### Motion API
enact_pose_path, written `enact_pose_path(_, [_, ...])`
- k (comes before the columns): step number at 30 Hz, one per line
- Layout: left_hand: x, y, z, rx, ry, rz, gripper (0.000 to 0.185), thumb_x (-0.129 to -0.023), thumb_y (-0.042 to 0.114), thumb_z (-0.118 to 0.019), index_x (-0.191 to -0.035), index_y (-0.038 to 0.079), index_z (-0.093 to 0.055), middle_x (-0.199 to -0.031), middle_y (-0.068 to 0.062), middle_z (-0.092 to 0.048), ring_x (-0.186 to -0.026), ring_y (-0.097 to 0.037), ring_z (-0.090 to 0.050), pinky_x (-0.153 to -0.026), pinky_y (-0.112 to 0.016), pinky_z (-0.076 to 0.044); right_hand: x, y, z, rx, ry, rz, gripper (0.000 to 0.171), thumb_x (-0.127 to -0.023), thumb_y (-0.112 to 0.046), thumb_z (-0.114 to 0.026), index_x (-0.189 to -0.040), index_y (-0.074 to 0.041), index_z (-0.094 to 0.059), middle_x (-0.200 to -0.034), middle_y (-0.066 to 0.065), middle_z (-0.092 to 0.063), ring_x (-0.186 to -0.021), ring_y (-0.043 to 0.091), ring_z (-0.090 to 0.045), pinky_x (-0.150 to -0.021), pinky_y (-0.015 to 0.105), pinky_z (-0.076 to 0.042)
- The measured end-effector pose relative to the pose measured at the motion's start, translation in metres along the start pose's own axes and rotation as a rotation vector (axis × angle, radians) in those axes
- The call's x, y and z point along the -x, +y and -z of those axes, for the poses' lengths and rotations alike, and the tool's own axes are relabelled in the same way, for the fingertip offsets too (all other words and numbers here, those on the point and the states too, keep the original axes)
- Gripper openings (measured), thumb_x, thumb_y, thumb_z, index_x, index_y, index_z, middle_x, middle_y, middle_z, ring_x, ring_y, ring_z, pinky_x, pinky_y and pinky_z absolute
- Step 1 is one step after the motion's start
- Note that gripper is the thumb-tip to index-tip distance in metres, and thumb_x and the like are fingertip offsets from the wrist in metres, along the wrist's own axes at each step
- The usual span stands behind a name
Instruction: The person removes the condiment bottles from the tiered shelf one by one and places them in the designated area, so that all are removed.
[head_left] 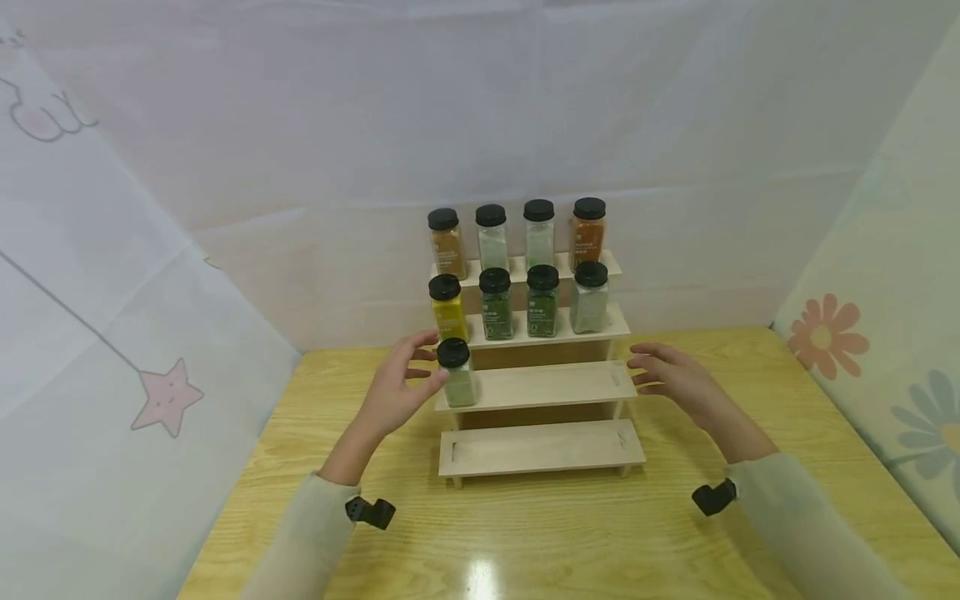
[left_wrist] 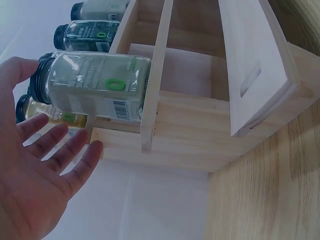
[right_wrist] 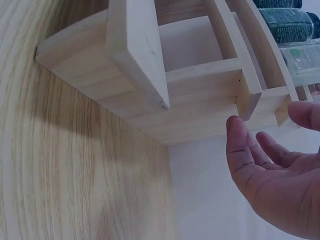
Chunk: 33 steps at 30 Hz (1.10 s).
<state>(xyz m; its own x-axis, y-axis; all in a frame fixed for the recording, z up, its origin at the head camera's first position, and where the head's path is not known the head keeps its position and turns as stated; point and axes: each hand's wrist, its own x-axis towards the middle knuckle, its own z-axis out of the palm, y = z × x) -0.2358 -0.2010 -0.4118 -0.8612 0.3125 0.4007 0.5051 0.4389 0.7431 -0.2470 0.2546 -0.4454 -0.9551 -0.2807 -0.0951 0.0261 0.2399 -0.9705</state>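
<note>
Head view: a clear spice jar [head_left: 460,392] with pale green powder stands upright at the left end of the third shelf from the top, on a four-tier wooden rack [head_left: 551,385]. The left hand [head_left: 399,385] is at its left side, thumb and fingers spread apart; the right hand [head_left: 675,382], with fingers loosely bent, holds nothing near the other end of this shelf. Behind the jar, one shelf higher, stands a yellow spice jar [head_left: 450,321], so the room for fingers at the back is probably small. Left wrist view: the thumb lies at the black screw cap [left_wrist: 40,82], but whether it touches or is only just beside, one cannot tell; the four fingers are stretched and do not curl round the jar. The wall looks like smooth glass, so the jar should be stiff, not very heavy, a little slippery, and breakable if it falls. The better place to take hold seems to be the body just under the cap, from two opposite sides, because the cap alone may turn. Right wrist view: the right fingertips are just beside the shelf's end, with a wide gap between thumb and fingers.
</note>
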Motion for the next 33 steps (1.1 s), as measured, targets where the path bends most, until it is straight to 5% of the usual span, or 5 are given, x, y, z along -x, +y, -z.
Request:
enact_pose_path(13, [-0.004, 0.001, -0.008, 0.018, 0.005, -0.029, 0.064, -0.093, 0.022, -0.074, -0.150, 0.015, -0.045, -0.143, -0.008, -0.052, -0.118, -0.031, -0.058, -0.090, -0.047, -0.056, -0.009, 0.000, -0.010, -0.018, 0.012, -0.053, 0.061, -0.107, -0.032, -0.052, -0.153, 0.004, -0.033, -0.142, 0.021, -0.045, -0.105, 0.023, -0.056, -0.086, 0.025, -0.053])
enact_pose_path(20, [-0.005, 0.005, -0.011, 0.029, 0.004, -0.013, 0.067, -0.091, 0.021, -0.077, -0.150, 0.016, -0.046, -0.143, -0.007, -0.053, -0.120, -0.028, -0.057, -0.090, -0.047, -0.056, -0.014, 0.004, -0.012, -0.052, -0.010, -0.080, 0.064, -0.107, -0.033, -0.052, -0.154, 0.006, -0.030, -0.125, 0.010, -0.057, -0.097, 0.017, -0.061, -0.085, 0.032, -0.055])
enact_pose_path(33, [-0.006, 0.009, -0.017, 0.035, -0.003, 0.008, 0.073, -0.087, 0.007, -0.080, -0.151, 0.006, -0.044, -0.142, -0.019, -0.052, -0.125, -0.038, -0.054, -0.094, -0.056, -0.052, -0.016, 0.008, -0.017, -0.106, -0.014, -0.130, 0.060, -0.106, -0.024, -0.053, -0.155, 0.002, -0.029, -0.131, 0.015, -0.054, -0.097, 0.014, -0.064, -0.084, 0.039, -0.056])
